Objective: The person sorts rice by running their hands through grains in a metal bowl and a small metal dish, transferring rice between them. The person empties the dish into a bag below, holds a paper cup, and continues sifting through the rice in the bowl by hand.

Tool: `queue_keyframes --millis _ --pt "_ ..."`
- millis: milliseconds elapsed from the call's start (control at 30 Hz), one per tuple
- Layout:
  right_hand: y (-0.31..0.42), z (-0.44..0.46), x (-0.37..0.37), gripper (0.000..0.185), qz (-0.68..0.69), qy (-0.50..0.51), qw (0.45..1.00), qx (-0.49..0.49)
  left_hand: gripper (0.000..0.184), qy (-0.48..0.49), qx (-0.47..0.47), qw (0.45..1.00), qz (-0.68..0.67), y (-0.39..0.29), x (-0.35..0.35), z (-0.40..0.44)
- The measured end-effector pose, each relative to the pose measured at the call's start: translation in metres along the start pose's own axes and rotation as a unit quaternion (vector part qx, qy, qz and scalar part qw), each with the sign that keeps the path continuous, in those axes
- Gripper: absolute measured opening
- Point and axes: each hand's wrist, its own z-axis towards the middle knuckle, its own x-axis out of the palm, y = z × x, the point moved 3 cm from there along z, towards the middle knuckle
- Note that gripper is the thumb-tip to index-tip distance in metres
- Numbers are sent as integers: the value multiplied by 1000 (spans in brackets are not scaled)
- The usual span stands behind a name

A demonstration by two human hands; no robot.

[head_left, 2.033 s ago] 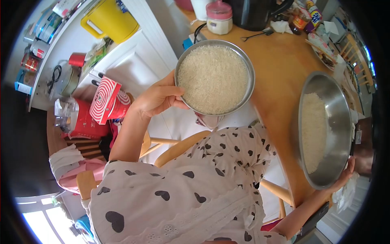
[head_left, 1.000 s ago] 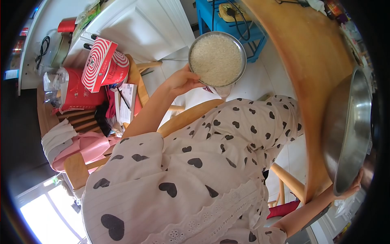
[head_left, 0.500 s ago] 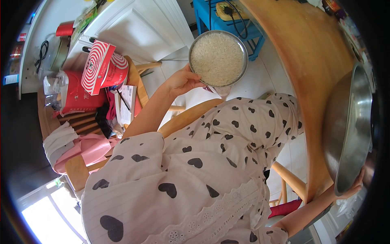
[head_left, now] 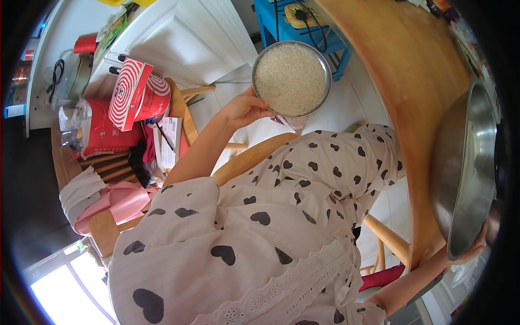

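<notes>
Fingers and thumb of my left hand (head_left: pixel 245 110) are closed on the lower left edge of a round metal dish (head_left: pixel 330 86). White rice (head_left: pixel 290 78) fills the dish, which hangs level over the floor beside the table. Off to the right, my right hand (head_left: pixel 472 250) grips the near end of a large steel basin (head_left: pixel 449 162) at the table's side. The basin is seen from its side, so most of its inside is hidden; a pale strip shows inside the rim.
A wooden table (head_left: pixel 417 70) curves along the right. Beyond the dish stands a blue stool (head_left: pixel 265 21) with a yellow power strip (head_left: pixel 304 16). At left, a wooden chair (head_left: pixel 103 230) holds cloths, a red bag (head_left: pixel 111 132) and a red-and-white bucket (head_left: pixel 154 97). A white cabinet (head_left: pixel 189 43) stands behind.
The view has turned, moving the basin toward the right edge and hiding its rice. The dish now appears smaller and over the floor rather than beside the tabletop. Both hands keep their hold.
</notes>
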Motion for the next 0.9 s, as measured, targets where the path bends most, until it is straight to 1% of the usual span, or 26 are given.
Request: queue_keyframes --millis 300,400,500,633,700,733,833,900 --pt "2 -3 7 69 -5 -6 1000 8 70 8 2 1000 -1 2 -5 3" --pt "4 -5 8 70 -9 -9 1000 14 71 -22 -12 1000 -10 6 -4 3" --pt "3 -3 8 71 -12 -10 1000 19 70 -15 -11 1000 -9 19 -21 8" --pt "2 -1 4 70 -16 -1 1000 26 70 -95 -58 994 -13 52 -64 17" --pt "4 -5 9 72 -18 9 1000 -2 70 -127 -80 989 -8 65 -74 20" --pt "5 -7 13 74 -20 16 1000 -16 70 -133 -83 988 -9 69 -77 24" --pt "12 -15 28 73 3 -24 1000 2 68 -150 -89 985 -6 84 -84 35" --pt "11 -15 26 72 -6 -19 1000 -5 67 -156 -93 983 7 88 -89 46"
